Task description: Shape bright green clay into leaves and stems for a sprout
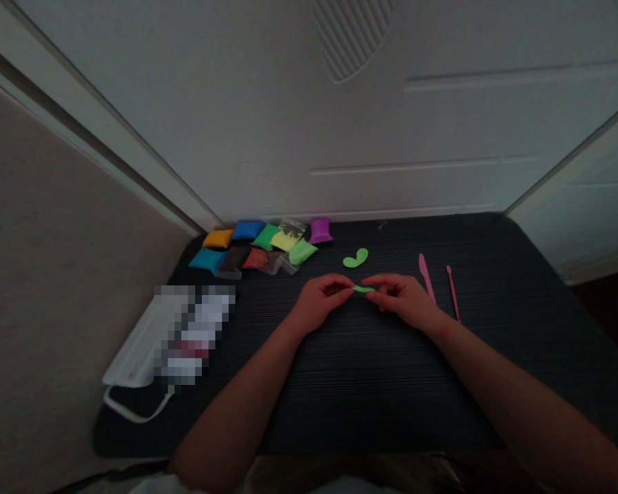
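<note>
A small strip of light green modelling clay (pixel 363 289) is stretched between my two hands above the dark table. My left hand (pixel 323 299) pinches its left end between thumb and fingertips. At the other end, my right hand (pixel 400 299) grips the strip in the same way. Just beyond my fingers lies a light green clay piece (pixel 356 259) shaped like two joined leaves or a V. To the right of my right hand are a pink plastic knife (pixel 426 276) and a thin pink modelling tool (pixel 453 293), both lying flat.
Several coloured clay packets, among them a blue one (pixel 248 230) and a purple one (pixel 320 230), lie at the back left of the black table (pixel 371 398). A white strapped item (pixel 134 357) and a blurred-out packet (pixel 198 336) are at the left edge. A white panel (pixel 288 103) rises behind.
</note>
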The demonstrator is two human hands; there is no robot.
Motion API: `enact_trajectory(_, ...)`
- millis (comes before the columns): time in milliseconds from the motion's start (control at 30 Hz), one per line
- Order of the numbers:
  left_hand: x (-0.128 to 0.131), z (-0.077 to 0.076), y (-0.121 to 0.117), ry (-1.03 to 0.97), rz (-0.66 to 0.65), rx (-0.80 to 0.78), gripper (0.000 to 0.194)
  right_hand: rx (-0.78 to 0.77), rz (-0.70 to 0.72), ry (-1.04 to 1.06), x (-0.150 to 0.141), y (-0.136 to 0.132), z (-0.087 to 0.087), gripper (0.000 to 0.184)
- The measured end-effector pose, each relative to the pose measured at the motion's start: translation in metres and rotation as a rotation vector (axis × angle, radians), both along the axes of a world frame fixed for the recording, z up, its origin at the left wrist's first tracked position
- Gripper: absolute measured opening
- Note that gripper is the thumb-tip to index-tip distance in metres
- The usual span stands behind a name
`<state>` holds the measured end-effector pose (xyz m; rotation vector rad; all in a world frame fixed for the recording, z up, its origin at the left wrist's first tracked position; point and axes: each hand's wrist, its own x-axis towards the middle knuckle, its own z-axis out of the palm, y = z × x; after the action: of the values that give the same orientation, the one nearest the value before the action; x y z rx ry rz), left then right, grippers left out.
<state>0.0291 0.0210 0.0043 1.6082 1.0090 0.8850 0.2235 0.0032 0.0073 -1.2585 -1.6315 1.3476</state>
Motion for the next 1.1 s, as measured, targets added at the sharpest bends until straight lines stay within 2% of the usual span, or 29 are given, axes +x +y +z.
enact_trajectory(200, -0.0003, 0.0009, 0.0006, -0.059, -0.006, -0.072, 0.010, -0.005, -0.012, -0.011, 0.0009, 0.0005, 0.0013, 0.024)
enact_trajectory(500, -0.0024, -0.0012, 0.0032, -0.073, -0.016, -0.113, 0.013, -0.029, -0.029, 0.033, -0.0001, 0.0000, 0.0036, 0.029)
enact_trajectory(633, -0.0030, -0.0015, 0.0036, -0.096, -0.031, -0.147, 0.015, -0.071, -0.029, 0.057, 0.0000, 0.0008, 0.0034, 0.024)
enact_trajectory(833, -0.0032, 0.0023, 0.0038, -0.131, -0.069, -0.100, 0.010, -0.072, 0.000, 0.081, 0.0009, 0.0023, 0.0019, 0.022)
enact_trajectory(1100, -0.0041, -0.0028, 0.0056, -0.309, -0.003, -0.340, 0.014, -0.089, 0.038, 0.135, 0.0015, 0.0031, -0.0004, 0.028)
